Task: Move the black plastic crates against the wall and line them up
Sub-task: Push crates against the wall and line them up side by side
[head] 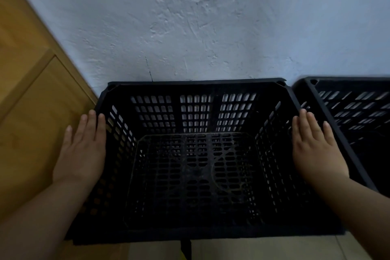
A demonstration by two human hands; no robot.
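An empty black slotted crate (196,84) fills the middle of the head view, its far rim against the pale wall (190,27). My left hand (82,150) lies flat on the outside of its left wall, fingers straight and together. My right hand (316,150) presses flat on the crate's right rim, fingers pointing at the wall. Neither hand curls around anything. A second black crate (346,99) sits to the right, its near corner almost touching the first; only its left part shows.
A wooden door or cabinet panel (31,91) runs along the left, close to the first crate's left side. Light floor tiles (263,249) show below the crate's near edge, with a small dark object (185,249) at the bottom.
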